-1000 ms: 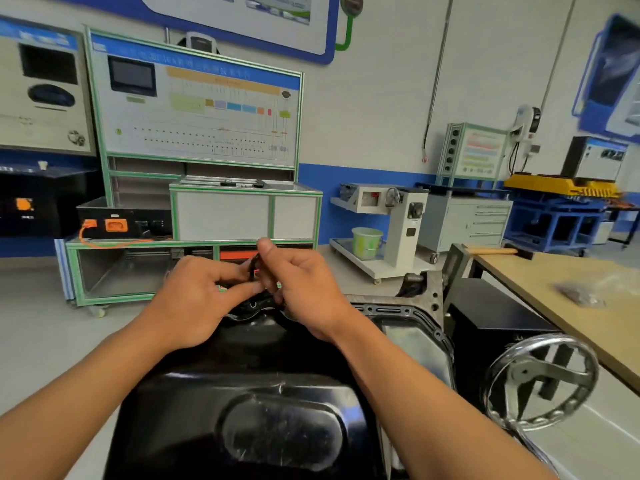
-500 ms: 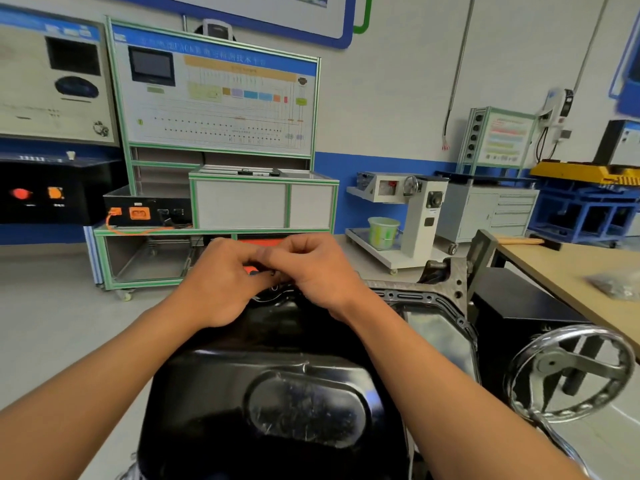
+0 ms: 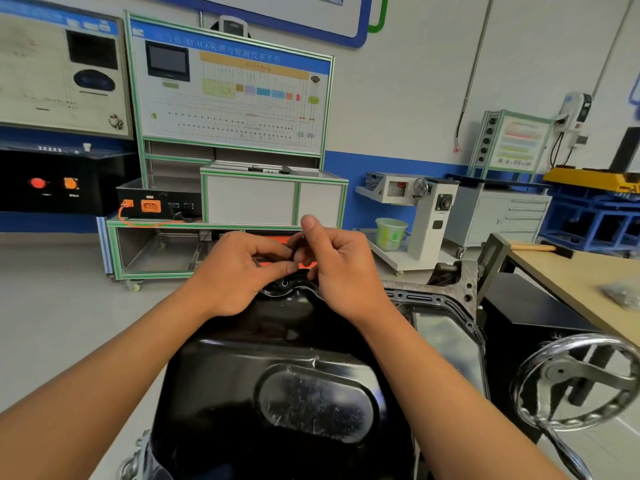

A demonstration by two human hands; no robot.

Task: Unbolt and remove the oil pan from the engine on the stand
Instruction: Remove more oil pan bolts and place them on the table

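Oil pan sits bottom-up on the engine, long axis running straight away from the camera, deep end near. Left hand and right hand meet over its far rim, fingers curled, both pinching a small dark part; can't identify it. Handwheel to the right.

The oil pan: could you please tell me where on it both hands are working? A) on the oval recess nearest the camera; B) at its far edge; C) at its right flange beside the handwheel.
B: the left hand and the right hand meet at the far edge of the oil pan, pinching a small dark part.
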